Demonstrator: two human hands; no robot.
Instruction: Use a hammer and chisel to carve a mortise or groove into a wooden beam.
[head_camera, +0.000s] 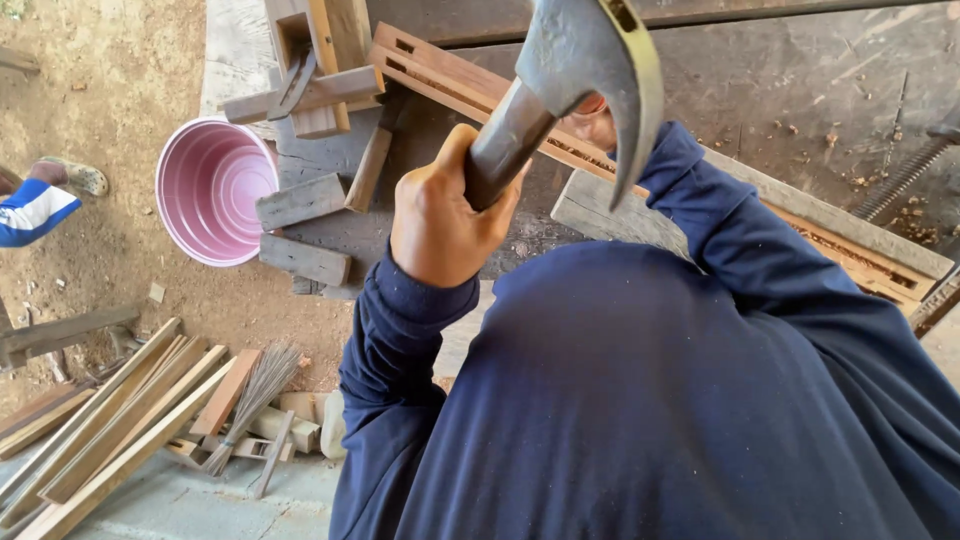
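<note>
My left hand (438, 222) is closed around the dark handle of a steel claw hammer (585, 60), which is raised close to the camera. My dark blue sleeves and torso fill the lower right. My right hand (600, 125) shows only as a small patch behind the hammer head, at the end of my right sleeve, over a long slotted wooden frame (440, 72) on the dark workbench. Whether it holds anything is hidden.
A pink plastic bucket (208, 190) stands on the dirt beside the bench. Short wood blocks (300, 203) lie at the bench's edge. Long planks (110, 425) and a small broom (252, 400) lie lower left. Another person's foot (70, 177) and blue sleeve are at far left.
</note>
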